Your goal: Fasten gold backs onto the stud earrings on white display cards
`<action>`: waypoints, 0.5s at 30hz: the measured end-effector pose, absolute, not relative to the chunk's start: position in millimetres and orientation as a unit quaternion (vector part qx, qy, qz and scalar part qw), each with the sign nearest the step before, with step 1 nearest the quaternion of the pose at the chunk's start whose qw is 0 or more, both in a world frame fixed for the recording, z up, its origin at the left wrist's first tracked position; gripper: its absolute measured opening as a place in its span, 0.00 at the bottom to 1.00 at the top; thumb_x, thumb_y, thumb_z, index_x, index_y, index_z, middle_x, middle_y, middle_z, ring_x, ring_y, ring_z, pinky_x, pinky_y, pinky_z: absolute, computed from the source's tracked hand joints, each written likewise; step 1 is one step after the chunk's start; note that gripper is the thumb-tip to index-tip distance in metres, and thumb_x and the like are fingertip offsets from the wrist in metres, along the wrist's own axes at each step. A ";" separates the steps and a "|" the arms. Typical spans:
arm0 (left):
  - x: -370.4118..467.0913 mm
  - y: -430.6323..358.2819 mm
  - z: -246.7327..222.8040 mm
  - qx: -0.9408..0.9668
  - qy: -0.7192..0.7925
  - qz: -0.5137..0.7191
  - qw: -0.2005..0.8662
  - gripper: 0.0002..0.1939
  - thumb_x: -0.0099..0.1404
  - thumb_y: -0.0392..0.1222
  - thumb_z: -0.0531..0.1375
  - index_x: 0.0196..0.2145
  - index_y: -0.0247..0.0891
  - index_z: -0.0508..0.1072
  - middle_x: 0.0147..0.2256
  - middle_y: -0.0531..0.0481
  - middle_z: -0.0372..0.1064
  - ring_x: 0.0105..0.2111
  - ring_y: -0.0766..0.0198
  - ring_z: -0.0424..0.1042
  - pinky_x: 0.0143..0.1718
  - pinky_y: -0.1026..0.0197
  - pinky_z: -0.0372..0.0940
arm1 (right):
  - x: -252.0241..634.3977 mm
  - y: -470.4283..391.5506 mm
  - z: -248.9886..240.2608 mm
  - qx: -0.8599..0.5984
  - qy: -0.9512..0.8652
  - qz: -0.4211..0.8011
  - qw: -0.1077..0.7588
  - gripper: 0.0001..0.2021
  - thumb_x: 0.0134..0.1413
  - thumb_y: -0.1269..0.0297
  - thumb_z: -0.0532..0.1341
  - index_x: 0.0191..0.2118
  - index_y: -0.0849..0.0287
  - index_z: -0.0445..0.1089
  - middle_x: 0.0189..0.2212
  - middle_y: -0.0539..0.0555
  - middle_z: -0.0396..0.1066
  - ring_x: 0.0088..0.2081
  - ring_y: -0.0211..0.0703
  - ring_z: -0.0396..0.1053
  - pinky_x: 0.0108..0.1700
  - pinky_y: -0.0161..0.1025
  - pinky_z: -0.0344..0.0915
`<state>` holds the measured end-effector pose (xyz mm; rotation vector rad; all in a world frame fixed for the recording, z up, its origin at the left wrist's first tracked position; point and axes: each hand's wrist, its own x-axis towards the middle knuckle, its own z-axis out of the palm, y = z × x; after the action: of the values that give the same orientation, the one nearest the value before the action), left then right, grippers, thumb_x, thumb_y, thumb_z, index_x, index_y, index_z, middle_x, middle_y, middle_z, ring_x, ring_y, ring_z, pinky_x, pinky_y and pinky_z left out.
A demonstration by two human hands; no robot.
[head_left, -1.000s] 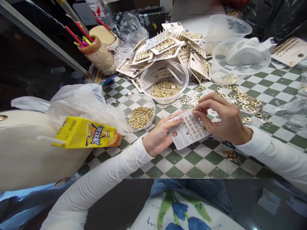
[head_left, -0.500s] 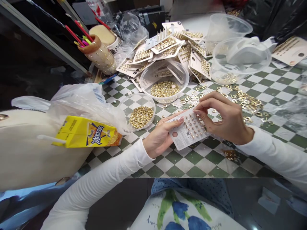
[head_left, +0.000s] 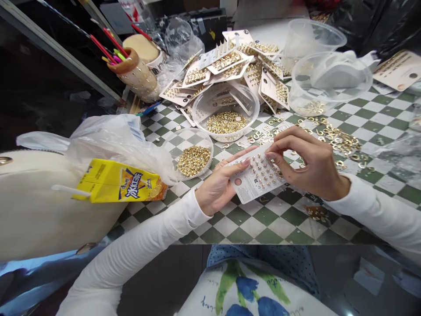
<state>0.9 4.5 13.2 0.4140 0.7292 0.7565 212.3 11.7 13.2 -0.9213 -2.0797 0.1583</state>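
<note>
My left hand [head_left: 221,184] grips the left end of a white earring card [head_left: 246,188], thumb on top and fingers beneath. Rows of small gold pieces stud the card's face. At its upper right edge, my right hand [head_left: 304,160] has thumb and index finger pinched together; whatever lies between the fingertips is too small to make out. Past the hands, loose gold hoop-like pieces [head_left: 340,139] lie scattered on the table. A shallow clear dish [head_left: 166,147] and a deeper clear bowl [head_left: 253,115] contain small gold bits.
Behind the bowl rises a heap of filled earring cards [head_left: 226,66]. Clear tubs [head_left: 297,90] stand at the back right. On the left are a yellow drink carton [head_left: 108,182], a plastic bag [head_left: 112,136] and a pen holder [head_left: 136,77]. The checkered table's front edge [head_left: 250,240] is near my lap.
The card and my left hand have shifted slightly left and up. My right hand keeps its pinch near the card's upper edge, almost unmoved.
</note>
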 end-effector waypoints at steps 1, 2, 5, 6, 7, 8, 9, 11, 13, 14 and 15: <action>0.5 4.9 13.3 0.201 0.349 0.358 0.843 0.17 0.67 0.33 0.65 0.53 0.39 0.80 0.47 0.45 0.82 0.47 0.60 0.79 0.56 0.58 0.68 | 212.0 11.7 13.0 -0.366 -0.829 0.064 0.418 0.07 0.62 0.74 0.64 0.39 0.54 0.69 0.36 0.53 0.73 0.34 0.44 0.73 0.33 0.44 0.73; 0.3 5.3 13.3 0.205 0.354 0.356 0.840 0.17 0.67 0.34 0.66 0.53 0.40 0.80 0.46 0.46 0.82 0.46 0.61 0.79 0.54 0.60 0.68 | 211.7 11.6 12.7 -0.365 -0.828 0.066 0.421 0.07 0.62 0.75 0.64 0.39 0.54 0.69 0.36 0.54 0.73 0.34 0.44 0.73 0.33 0.44 0.73; 0.8 5.7 13.2 0.208 0.366 0.353 0.835 0.16 0.67 0.34 0.66 0.52 0.41 0.81 0.44 0.47 0.82 0.44 0.63 0.78 0.49 0.63 0.68 | 211.0 11.6 11.6 -0.362 -0.823 0.071 0.432 0.08 0.62 0.76 0.64 0.39 0.55 0.70 0.36 0.54 0.72 0.33 0.43 0.72 0.33 0.43 0.72; 1.2 5.6 13.2 0.208 0.367 0.353 0.836 0.16 0.67 0.34 0.66 0.52 0.40 0.81 0.44 0.47 0.82 0.44 0.64 0.78 0.49 0.63 0.68 | 210.8 11.6 11.4 -0.363 -0.820 0.073 0.436 0.08 0.62 0.76 0.64 0.39 0.55 0.70 0.36 0.54 0.72 0.33 0.43 0.72 0.33 0.43 0.72; 1.5 5.6 13.3 0.207 0.366 0.353 0.836 0.16 0.67 0.34 0.66 0.52 0.40 0.81 0.44 0.47 0.82 0.44 0.63 0.78 0.49 0.63 0.68 | 210.6 11.6 11.4 -0.365 -0.818 0.076 0.439 0.08 0.62 0.76 0.64 0.39 0.55 0.70 0.36 0.54 0.72 0.33 0.43 0.72 0.33 0.43 0.72; 1.9 5.6 13.4 0.206 0.366 0.353 0.836 0.16 0.67 0.34 0.66 0.52 0.40 0.81 0.44 0.47 0.82 0.45 0.63 0.78 0.49 0.63 0.68 | 210.5 11.7 11.6 -0.367 -0.815 0.079 0.442 0.08 0.62 0.76 0.65 0.39 0.55 0.70 0.36 0.54 0.72 0.33 0.42 0.72 0.33 0.43 0.72; 2.1 5.7 13.7 0.204 0.366 0.352 0.837 0.17 0.67 0.34 0.66 0.53 0.39 0.81 0.45 0.46 0.82 0.45 0.62 0.78 0.50 0.62 0.68 | 210.4 11.8 12.0 -0.368 -0.812 0.083 0.445 0.07 0.62 0.76 0.65 0.39 0.55 0.70 0.35 0.54 0.72 0.33 0.42 0.72 0.33 0.43 0.72; 2.3 5.8 14.5 0.199 0.365 0.350 0.839 0.17 0.68 0.32 0.65 0.53 0.38 0.80 0.46 0.45 0.82 0.46 0.61 0.79 0.52 0.60 0.68 | 210.3 12.0 13.2 -0.372 -0.808 0.101 0.445 0.07 0.62 0.75 0.65 0.38 0.56 0.71 0.34 0.54 0.72 0.33 0.43 0.72 0.32 0.42 0.71; 2.5 5.8 15.5 0.195 0.365 0.345 0.843 0.17 0.69 0.31 0.63 0.54 0.37 0.80 0.46 0.43 0.81 0.47 0.59 0.79 0.54 0.58 0.68 | 210.4 12.0 14.6 -0.377 -0.805 0.124 0.440 0.06 0.62 0.75 0.66 0.37 0.57 0.71 0.33 0.54 0.72 0.33 0.42 0.72 0.31 0.41 0.71; 2.6 5.8 16.0 0.196 0.365 0.343 0.843 0.18 0.69 0.31 0.63 0.55 0.37 0.79 0.47 0.43 0.81 0.48 0.59 0.79 0.55 0.57 0.67 | 210.5 12.0 15.2 -0.381 -0.804 0.132 0.437 0.06 0.62 0.75 0.66 0.37 0.57 0.71 0.33 0.54 0.72 0.33 0.42 0.72 0.30 0.41 0.71; 2.7 5.8 16.3 0.199 0.366 0.340 0.843 0.19 0.69 0.31 0.62 0.56 0.37 0.79 0.48 0.42 0.81 0.48 0.58 0.78 0.56 0.57 0.67 | 210.6 11.9 15.6 -0.382 -0.804 0.133 0.435 0.06 0.62 0.75 0.65 0.37 0.58 0.71 0.34 0.55 0.72 0.33 0.42 0.72 0.30 0.41 0.71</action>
<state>2.7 5.8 16.3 0.4213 0.7734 0.7190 210.6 11.9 15.6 -0.9519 -2.0025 0.3302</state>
